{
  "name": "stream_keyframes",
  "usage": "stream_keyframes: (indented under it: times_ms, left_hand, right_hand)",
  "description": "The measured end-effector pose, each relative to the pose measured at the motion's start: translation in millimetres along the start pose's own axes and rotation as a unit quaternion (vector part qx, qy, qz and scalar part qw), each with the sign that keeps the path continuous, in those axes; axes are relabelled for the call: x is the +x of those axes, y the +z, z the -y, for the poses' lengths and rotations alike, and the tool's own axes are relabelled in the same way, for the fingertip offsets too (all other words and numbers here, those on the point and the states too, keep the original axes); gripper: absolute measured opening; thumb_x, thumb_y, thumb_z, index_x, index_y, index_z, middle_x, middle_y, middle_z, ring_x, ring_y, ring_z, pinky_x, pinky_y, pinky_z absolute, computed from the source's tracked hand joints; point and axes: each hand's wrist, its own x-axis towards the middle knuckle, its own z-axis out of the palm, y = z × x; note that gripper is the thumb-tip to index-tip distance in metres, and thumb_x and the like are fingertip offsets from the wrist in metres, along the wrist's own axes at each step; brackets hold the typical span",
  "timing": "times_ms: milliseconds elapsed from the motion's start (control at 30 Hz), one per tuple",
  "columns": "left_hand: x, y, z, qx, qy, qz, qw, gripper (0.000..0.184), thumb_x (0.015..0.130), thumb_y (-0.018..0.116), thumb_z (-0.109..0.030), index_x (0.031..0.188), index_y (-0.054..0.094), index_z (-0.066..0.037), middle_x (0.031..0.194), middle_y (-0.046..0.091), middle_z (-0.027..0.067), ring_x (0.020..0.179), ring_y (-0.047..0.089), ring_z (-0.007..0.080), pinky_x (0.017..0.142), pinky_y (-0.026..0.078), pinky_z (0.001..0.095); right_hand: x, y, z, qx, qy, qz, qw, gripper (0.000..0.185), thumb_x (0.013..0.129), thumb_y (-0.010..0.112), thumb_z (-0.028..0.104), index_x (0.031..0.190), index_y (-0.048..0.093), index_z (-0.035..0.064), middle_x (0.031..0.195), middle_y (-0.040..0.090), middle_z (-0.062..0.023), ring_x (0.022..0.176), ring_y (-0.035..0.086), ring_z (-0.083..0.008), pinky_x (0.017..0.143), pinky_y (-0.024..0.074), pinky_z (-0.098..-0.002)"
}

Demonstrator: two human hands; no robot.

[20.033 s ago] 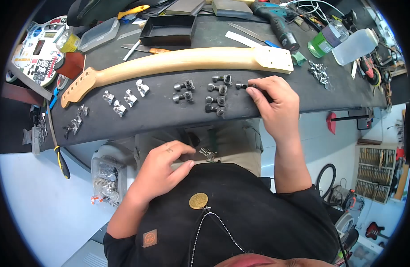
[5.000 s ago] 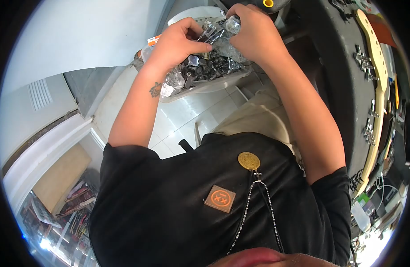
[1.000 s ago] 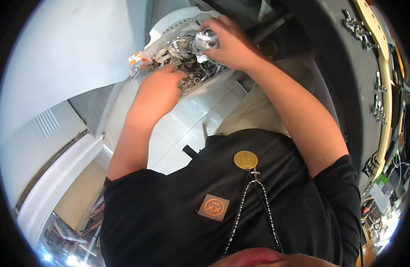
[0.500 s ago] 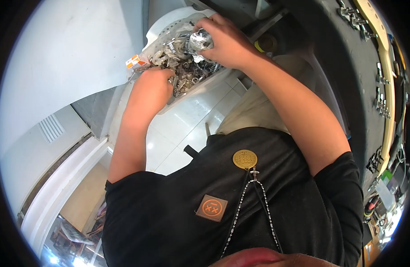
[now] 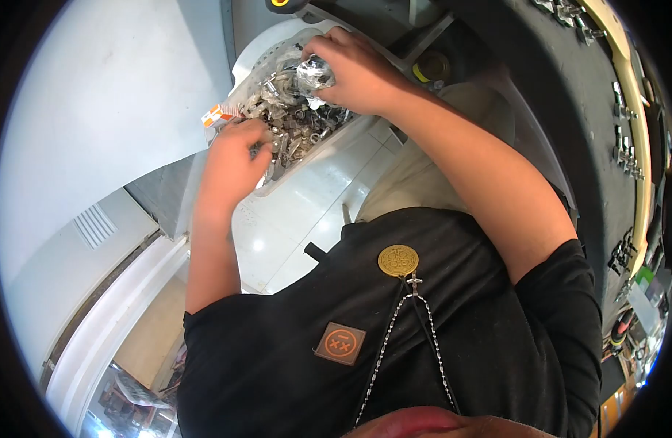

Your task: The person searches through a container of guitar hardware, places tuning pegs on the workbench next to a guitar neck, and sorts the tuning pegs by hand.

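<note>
A translucent plastic bin (image 5: 314,152) holds a heap of small metal hardware (image 5: 299,131), with rings, rods and bits of plastic bag mixed in. My right hand (image 5: 354,69) grips a crinkled clear plastic bag (image 5: 315,73) over the far part of the heap; shiny metal shows inside, its kind unclear. At the bin's near left side, my left hand (image 5: 237,157) hovers over the parts, slightly blurred. A gap shows between its thumb and curled fingers, and I see nothing held there. An orange and white box (image 5: 217,115) lies just beyond the left hand.
A white perforated basket (image 5: 259,51) is behind the bin. A large pale panel (image 5: 109,87) fills the left side. To the right, a dark padded surface (image 5: 569,95) carries several metal tuner-like parts (image 5: 625,150). A yellow-banded roll (image 5: 429,67) lies near my right forearm.
My left hand has lifted and drawn back from the heap, its thumb parting from the fingers. My right hand, still holding the bag, appears slightly further left. The camera view has shifted a little.
</note>
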Motion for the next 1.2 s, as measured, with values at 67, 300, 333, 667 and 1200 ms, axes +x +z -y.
stream_keyframes:
  times_ms: [67, 300, 333, 667, 1200]
  left_hand:
    - [-3.0, -7.5, 6.3, 0.027, -0.041, 0.060, 0.997, 0.017, 0.091, 0.077, -0.007, 0.106, 0.078, 0.001, 0.113, 0.079, 0.0154, 0.101, 0.072, 0.0379, 0.093, 0.056, 0.0460]
    - [10.0, 10.2, 2.5, -0.018, -0.093, -0.110, 0.989, 0.021, 0.096, 0.074, -0.009, 0.115, 0.078, 0.000, 0.103, 0.078, 0.0190, 0.085, 0.071, 0.0367, 0.080, 0.057, 0.0452]
    - [15.8, 12.9, 1.2, -0.020, -0.097, -0.131, 0.986, 0.024, 0.097, 0.074, -0.009, 0.119, 0.077, -0.001, 0.104, 0.078, 0.0195, 0.086, 0.072, 0.0363, 0.082, 0.057, 0.0450]
    - [51.6, 30.0, 18.0, 0.031, -0.141, -0.048, 0.988, 0.060, 0.094, 0.076, -0.005, 0.151, 0.057, -0.006, 0.134, 0.074, 0.0226, 0.115, 0.072, 0.0402, 0.098, 0.057, 0.0467]
    - [50.5, 44.5, -12.0, -0.072, -0.154, -0.097, 0.981, 0.047, 0.079, 0.097, -0.023, 0.103, 0.063, -0.001, 0.080, 0.070, 0.0187, 0.075, 0.068, 0.0348, 0.074, 0.054, 0.0459]
  right_hand:
    - [-0.5, 0.1, 0.2, 0.004, -0.001, 0.000, 1.000, 0.057, 0.082, 0.091, 0.029, 0.133, 0.066, 0.0207, 0.130, 0.064, -0.0105, 0.126, 0.066, -0.0336, 0.104, 0.0562, -0.0487]
    - [0.9, -1.9, 2.6, 0.002, -0.006, 0.000, 1.000, 0.057, 0.083, 0.091, 0.028, 0.132, 0.066, 0.0196, 0.130, 0.064, -0.0107, 0.124, 0.067, -0.0344, 0.105, 0.0556, -0.0485]
    - [1.0, -2.9, 3.3, -0.002, -0.005, 0.003, 1.000, 0.056, 0.083, 0.091, 0.028, 0.132, 0.066, 0.0194, 0.130, 0.064, -0.0109, 0.124, 0.067, -0.0346, 0.105, 0.0555, -0.0486]
    - [1.6, 1.6, -1.7, -0.016, -0.015, 0.001, 1.000, 0.058, 0.084, 0.090, 0.029, 0.135, 0.064, 0.0197, 0.131, 0.064, -0.0120, 0.125, 0.066, -0.0358, 0.106, 0.0557, -0.0490]
    - [-0.1, -5.3, 5.3, 0.038, -0.009, -0.003, 0.999, 0.057, 0.078, 0.091, 0.010, 0.131, 0.069, 0.0121, 0.125, 0.063, -0.0131, 0.123, 0.064, -0.0366, 0.104, 0.0541, -0.0461]
